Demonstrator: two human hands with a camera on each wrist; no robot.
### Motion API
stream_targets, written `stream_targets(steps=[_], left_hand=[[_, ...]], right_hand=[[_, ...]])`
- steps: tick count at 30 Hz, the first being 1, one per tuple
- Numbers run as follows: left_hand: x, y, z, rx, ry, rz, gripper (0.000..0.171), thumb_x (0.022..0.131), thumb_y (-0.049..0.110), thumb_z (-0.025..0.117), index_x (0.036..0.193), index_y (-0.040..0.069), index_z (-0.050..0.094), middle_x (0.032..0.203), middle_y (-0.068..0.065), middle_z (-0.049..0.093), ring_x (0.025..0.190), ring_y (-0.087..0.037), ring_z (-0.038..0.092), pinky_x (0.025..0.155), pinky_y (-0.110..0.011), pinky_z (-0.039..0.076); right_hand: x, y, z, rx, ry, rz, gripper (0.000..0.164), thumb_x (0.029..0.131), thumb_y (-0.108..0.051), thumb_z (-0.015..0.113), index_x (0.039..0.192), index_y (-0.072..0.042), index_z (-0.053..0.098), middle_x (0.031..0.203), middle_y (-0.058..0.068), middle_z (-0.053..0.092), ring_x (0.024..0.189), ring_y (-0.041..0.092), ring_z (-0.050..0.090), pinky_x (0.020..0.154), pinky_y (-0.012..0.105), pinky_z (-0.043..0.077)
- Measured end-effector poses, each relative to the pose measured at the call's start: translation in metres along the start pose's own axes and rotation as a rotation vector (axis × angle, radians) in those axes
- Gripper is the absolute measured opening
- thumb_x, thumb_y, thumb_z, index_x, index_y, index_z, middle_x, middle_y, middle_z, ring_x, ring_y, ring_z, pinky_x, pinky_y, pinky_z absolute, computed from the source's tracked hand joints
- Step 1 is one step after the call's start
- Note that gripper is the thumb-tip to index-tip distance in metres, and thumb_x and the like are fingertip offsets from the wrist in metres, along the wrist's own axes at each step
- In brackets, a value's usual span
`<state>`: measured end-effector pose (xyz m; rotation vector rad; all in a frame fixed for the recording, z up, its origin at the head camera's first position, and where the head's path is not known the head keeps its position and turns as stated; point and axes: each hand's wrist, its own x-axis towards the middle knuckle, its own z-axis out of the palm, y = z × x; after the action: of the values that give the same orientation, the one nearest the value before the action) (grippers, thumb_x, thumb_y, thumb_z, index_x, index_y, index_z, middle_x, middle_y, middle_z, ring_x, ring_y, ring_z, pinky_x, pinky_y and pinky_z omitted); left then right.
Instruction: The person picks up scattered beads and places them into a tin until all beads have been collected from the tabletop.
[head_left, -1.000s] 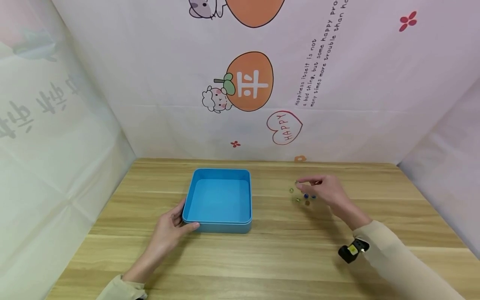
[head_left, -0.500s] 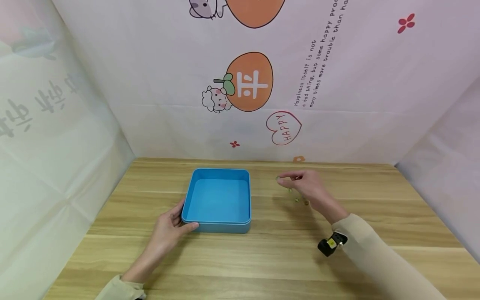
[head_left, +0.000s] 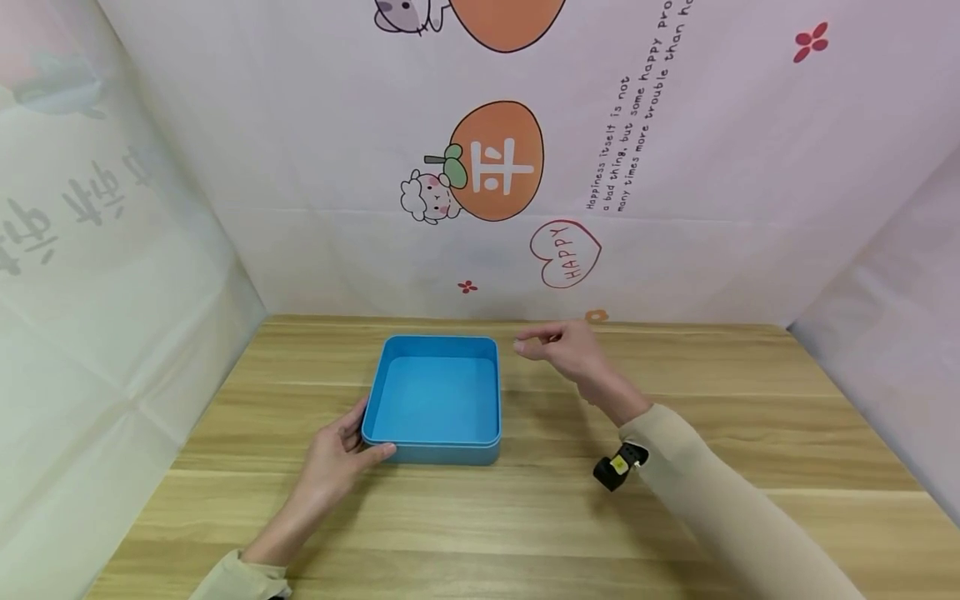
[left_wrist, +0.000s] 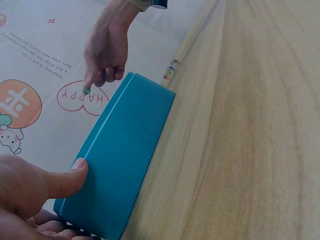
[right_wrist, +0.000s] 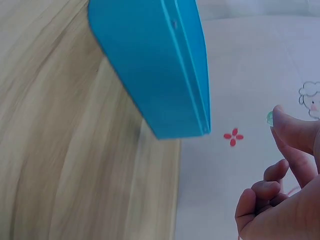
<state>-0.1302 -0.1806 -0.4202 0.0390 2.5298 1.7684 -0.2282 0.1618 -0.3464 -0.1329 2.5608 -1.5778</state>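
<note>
My left hand [head_left: 333, 458] grips the near left corner of a square blue box [head_left: 438, 402], thumb on its front wall and fingers round its left side. The box lies open on the wooden table, and nothing shows on its floor. My right hand [head_left: 570, 350] is raised just off the box's far right corner. Thumb and index finger pinch a small clear green glass marble [right_wrist: 270, 118], while the other fingers are curled in. Several glass marbles [left_wrist: 171, 69] lie on the table beyond the box in the left wrist view; the right hand and forearm hide them in the head view.
The wooden table [head_left: 450, 533] ends at the back against a white printed cloth [head_left: 337, 258]. More white cloth hangs along the left and right sides. A black strap with a small device [head_left: 618, 465] sits on the right wrist.
My right hand has moved left from the loose marbles to the box's right side, carrying the pinched marble. The left hand and the box have stayed in place.
</note>
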Motion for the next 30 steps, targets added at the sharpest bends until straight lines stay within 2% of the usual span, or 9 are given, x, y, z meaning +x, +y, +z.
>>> stream_targets(steps=[10,14,20,30], left_hand=[[0.001,-0.001,0.0,0.009,-0.003,0.006,0.087,0.093,0.005,0.083,0.16,-0.01,0.03,0.163,-0.03,0.032,0.145,-0.043,0.039,0.108,-0.047,0.046],[0.001,0.0,0.0,0.01,-0.004,0.012,0.087,0.092,0.004,0.083,0.16,-0.01,0.031,0.163,-0.03,0.032,0.145,-0.043,0.039,0.108,-0.047,0.046],[0.0,0.002,0.0,0.005,-0.001,0.005,0.087,0.092,0.004,0.083,0.16,-0.01,0.031,0.163,-0.03,0.032,0.145,-0.043,0.039,0.108,-0.046,0.046],[0.001,0.001,0.0,0.009,0.005,0.009,0.085,0.093,0.003,0.082,0.16,-0.01,0.031,0.163,-0.03,0.032,0.145,-0.042,0.039,0.109,-0.046,0.045]], right_hand=[[0.012,-0.017,0.028,0.026,-0.039,-0.043,0.025,0.096,-0.025,0.082,0.117,-0.013,0.083,0.135,0.007,0.07,0.119,0.028,0.057,0.104,0.049,0.048],[0.015,-0.021,0.038,0.033,-0.04,-0.055,0.024,0.095,-0.023,0.083,0.116,-0.01,0.083,0.132,0.008,0.07,0.115,0.029,0.055,0.098,0.046,0.049],[0.021,-0.024,0.056,0.049,-0.048,-0.071,0.022,0.094,-0.021,0.084,0.113,-0.008,0.084,0.128,0.007,0.072,0.117,0.029,0.055,0.096,0.043,0.049],[0.031,-0.029,0.085,0.04,-0.056,-0.082,0.017,0.093,-0.021,0.085,0.106,-0.01,0.086,0.126,0.006,0.073,0.115,0.028,0.056,0.099,0.046,0.047]])
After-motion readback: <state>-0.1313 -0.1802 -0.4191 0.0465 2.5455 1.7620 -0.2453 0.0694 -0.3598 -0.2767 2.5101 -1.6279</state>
